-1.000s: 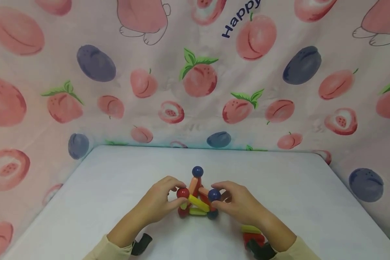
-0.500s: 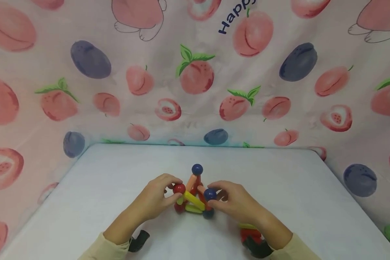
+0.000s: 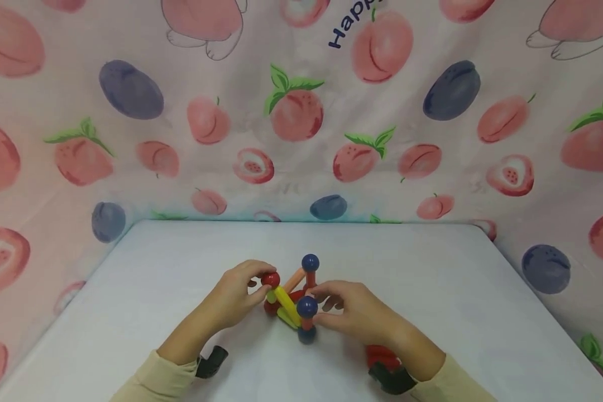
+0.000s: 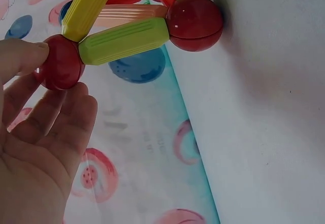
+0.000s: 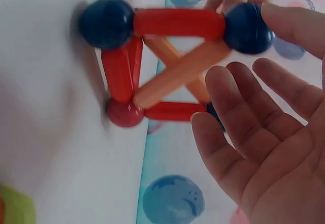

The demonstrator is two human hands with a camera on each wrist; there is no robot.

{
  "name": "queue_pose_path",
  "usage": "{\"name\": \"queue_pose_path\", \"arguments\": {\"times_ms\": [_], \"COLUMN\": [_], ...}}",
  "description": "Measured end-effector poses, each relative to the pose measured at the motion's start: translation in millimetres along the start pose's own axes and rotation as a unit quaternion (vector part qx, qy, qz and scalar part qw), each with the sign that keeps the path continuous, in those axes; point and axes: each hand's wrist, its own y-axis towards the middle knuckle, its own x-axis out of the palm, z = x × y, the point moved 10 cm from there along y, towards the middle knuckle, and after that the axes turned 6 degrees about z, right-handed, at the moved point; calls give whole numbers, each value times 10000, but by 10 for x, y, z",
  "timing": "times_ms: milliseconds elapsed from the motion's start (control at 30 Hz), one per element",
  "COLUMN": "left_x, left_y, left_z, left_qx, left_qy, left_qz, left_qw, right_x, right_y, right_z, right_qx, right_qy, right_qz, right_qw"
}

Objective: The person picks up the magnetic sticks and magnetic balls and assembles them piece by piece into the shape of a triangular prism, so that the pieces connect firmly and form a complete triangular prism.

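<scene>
A ball-and-stick construction toy stands on the white table (image 3: pixel 206 245), its colored rods joined by red and blue balls. My left hand (image 3: pixel 236 293) pinches its upper left red ball (image 4: pixel 61 64) between thumb and fingers. From that ball a yellow rod (image 3: pixel 285 301) and a green rod (image 4: pixel 124 41) run out. My right hand (image 3: pixel 362 310) is at the front upper blue ball (image 5: pixel 249 28); the thumb rests on it, and the relaxed fingers spread just beside it. A red rod (image 5: pixel 177 22) links this ball to the lower blue ball (image 5: pixel 106 23). Another blue ball (image 3: pixel 310 262) tops the back corner.
Loose red pieces (image 3: pixel 382 357) lie by my right wrist, and a green piece (image 5: pixel 18 206) shows at the right wrist view's corner. Dark wrist-worn devices (image 3: pixel 212 362) sit at both cuffs. Fruit-printed cloth (image 3: pixel 281 184) hangs behind the table.
The toy has turned clockwise as seen from above. Its left red ball went left and away; the front blue ball came left and nearer, both hands moving along. My right fingers have loosened.
</scene>
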Motion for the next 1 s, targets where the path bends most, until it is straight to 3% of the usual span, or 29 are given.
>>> {"name": "queue_pose_path", "arguments": {"times_ms": [233,400,733,867,1000], "left_x": [14,20,-48,-9,37], "left_y": [21,28,94,59,31], "left_z": [-6,6,-41,-86,-86], "left_qx": [-27,91,-52,-220,-265], "left_qy": [-111,-107,-62,-138,-237], "left_qz": [-10,-151,-143,-262,-330], "left_qw": [9999,9998,9999,9993,9988], "right_x": [-253,-371,-382,-296,-272], "right_y": [81,183,547,566,495], "right_z": [46,93,14,48,120], "right_qx": [-331,-164,84,198,345], "right_qy": [-229,-540,-873,-804,-719], "right_qz": [646,1089,843,679,844], "right_qw": [9971,9924,9926,9943,9932]}}
